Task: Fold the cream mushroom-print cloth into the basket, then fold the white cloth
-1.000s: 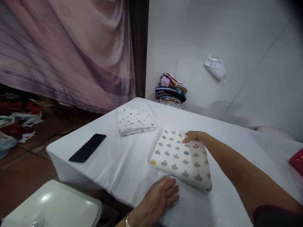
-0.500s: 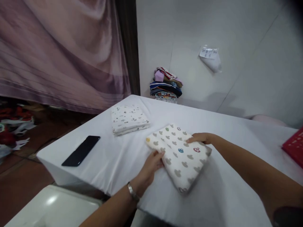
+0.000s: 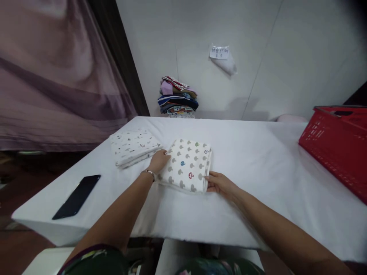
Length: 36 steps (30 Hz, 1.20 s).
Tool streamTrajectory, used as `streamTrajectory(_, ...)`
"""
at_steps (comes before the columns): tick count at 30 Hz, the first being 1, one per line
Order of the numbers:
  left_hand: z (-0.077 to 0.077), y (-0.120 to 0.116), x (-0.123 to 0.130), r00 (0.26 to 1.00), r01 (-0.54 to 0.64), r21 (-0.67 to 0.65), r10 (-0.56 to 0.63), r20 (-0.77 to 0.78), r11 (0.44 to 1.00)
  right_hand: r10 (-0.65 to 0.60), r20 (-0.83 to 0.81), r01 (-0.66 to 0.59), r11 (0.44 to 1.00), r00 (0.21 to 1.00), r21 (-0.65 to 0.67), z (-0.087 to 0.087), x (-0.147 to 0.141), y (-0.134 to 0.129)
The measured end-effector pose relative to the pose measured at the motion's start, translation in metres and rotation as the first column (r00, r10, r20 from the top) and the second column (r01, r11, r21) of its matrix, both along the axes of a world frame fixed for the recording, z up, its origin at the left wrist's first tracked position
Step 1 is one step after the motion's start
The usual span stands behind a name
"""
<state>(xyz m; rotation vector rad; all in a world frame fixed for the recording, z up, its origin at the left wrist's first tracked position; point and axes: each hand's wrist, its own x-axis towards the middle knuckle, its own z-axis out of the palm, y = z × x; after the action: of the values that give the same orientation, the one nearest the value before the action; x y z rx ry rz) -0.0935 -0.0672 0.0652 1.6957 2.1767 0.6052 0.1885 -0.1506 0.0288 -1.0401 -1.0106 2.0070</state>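
Note:
A folded white cloth with grey mushrooms and a few coloured ones (image 3: 187,162) lies on the white-covered table (image 3: 243,152). My left hand (image 3: 158,162) grips its left edge, fingers partly hidden by the cloth. At the near right corner my right hand (image 3: 221,184) pinches the folded layers, thumb on top and fingers at the side. Close to my left hand, on its far left, rests a second folded white cloth with a small scattered print (image 3: 134,147).
A black phone (image 3: 77,196) lies near the table's left edge. A red plastic basket (image 3: 338,145) stands on the right. Folded clothes (image 3: 178,97) are stacked at the back against the wall, where a paper note (image 3: 219,52) hangs. A curtain (image 3: 57,76) covers the left side.
The mushroom-print cloth has turned and now lies squarer to me. My right hand has moved from its far right side to the near right corner. The view has swung right, showing more basket.

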Motion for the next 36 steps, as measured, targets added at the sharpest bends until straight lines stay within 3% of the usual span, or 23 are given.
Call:
streamTrajectory(3,0.012,-0.028,0.028,0.976,0.133,0.191,-0.095,-0.197,0.972,0.025,-0.045,-0.025,1.0,0.999,-0.015,0.0,0.003,0.003)
streamTrajectory(5,0.019,-0.051,0.058,0.951,0.271,0.212,-0.228,-0.207,0.939,0.032,-0.059,-0.033,0.999,0.998,-0.015,-0.003,0.006,0.007)
streamTrajectory(8,0.024,-0.076,0.102,0.914,0.392,0.115,-0.371,-0.167,0.913,0.049,-0.104,-0.047,0.999,0.993,0.026,-0.01,0.011,0.009)
streamTrajectory(13,0.022,-0.074,0.144,0.928,0.295,-0.111,-0.312,-0.206,0.949,0.11,-0.213,-0.083,0.988,0.971,0.134,-0.023,0.016,0.007)
streamTrajectory(18,0.021,-0.054,0.153,0.915,0.218,-0.281,-0.296,-0.273,0.934,0.128,-0.288,-0.096,0.988,0.949,0.122,-0.027,0.019,0.008)
streamTrajectory(21,0.025,-0.059,0.158,0.879,0.253,-0.333,-0.36,-0.312,0.908,0.128,-0.318,-0.111,0.991,0.94,0.072,-0.024,0.02,0.009)
streamTrajectory(25,0.021,-0.096,0.161,0.801,0.381,-0.231,-0.445,-0.401,0.895,0.131,-0.302,-0.129,0.991,0.944,0.027,-0.019,0.021,0.008)
streamTrajectory(30,-0.007,-0.146,0.145,0.731,0.449,-0.043,-0.395,-0.556,0.892,0.113,-0.256,-0.115,0.993,0.96,0.009,-0.015,0.022,0.007)
streamTrajectory(33,-0.018,-0.151,0.131,0.736,0.45,0.032,-0.351,-0.579,0.892,0.132,-0.247,-0.131,0.991,0.96,0.02,-0.013,0.021,0.005)
streamTrajectory(36,-0.018,-0.145,0.123,0.724,0.509,0.019,-0.417,-0.55,0.86,0.152,-0.251,-0.148,0.988,0.956,0.034,-0.011,0.022,0.004)
